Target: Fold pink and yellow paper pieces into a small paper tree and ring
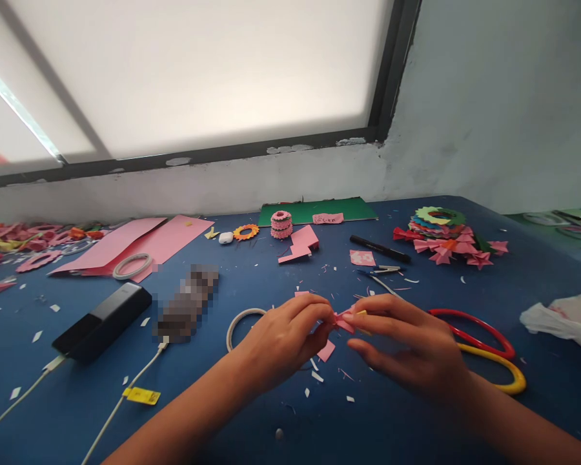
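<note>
A small folded pink paper piece [343,320] is between my two hands above the blue table. My left hand [290,332] pinches its left end. At its right end, the fingertips of my right hand [409,342] close on the paper, and a bit of yellow shows by them. Under my hands lie pink scraps [326,351] and small white clippings. A white tape ring [237,323] lies behind my left wrist. Scissors with red and yellow handles [508,378] lie partly hidden behind my right hand.
Stacked paper rings [438,219] and pink paper stars [458,245] stand back right. A black pen [380,248], a pink ring stack [281,226] and a green board [353,208] are at the back. Left are pink sheets [121,245], a power bank [101,320] and cables.
</note>
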The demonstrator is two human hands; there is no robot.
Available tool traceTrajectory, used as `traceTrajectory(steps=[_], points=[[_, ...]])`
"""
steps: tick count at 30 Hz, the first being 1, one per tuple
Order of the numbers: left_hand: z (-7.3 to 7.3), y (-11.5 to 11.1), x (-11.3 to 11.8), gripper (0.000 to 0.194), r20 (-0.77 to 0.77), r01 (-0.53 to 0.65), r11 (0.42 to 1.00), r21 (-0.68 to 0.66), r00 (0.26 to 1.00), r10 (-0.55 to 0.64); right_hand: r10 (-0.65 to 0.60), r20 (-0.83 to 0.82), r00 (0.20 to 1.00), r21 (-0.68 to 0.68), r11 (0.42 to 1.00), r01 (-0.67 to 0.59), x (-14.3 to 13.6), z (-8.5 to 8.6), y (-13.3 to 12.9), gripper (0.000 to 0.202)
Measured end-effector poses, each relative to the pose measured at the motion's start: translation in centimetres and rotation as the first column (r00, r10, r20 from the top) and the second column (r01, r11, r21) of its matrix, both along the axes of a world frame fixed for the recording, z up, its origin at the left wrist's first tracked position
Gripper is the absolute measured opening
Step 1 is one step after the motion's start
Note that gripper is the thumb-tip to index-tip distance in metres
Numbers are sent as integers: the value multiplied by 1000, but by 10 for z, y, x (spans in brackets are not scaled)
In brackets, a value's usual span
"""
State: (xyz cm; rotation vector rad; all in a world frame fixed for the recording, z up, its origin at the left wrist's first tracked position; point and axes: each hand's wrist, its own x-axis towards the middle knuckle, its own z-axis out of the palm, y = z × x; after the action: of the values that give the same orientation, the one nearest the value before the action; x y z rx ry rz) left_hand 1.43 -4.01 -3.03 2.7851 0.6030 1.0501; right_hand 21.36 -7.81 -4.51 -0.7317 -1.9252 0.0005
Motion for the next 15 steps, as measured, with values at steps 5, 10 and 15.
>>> traceTrajectory(steps=[5,10,15], points=[[2,2,0,8,93,45,997,-67,995,-39,9,3,1000,-105,994,-9,4,5,2,21],[0,1,-1,5,133,67,994,-89,990,-54,-15,1,1000,-111,994,15,5,6,2,17],[-7,1,-5,13,84,70,997,25,994,-72,-58,-38,998,-99,994,54,1,8,-2,12]])
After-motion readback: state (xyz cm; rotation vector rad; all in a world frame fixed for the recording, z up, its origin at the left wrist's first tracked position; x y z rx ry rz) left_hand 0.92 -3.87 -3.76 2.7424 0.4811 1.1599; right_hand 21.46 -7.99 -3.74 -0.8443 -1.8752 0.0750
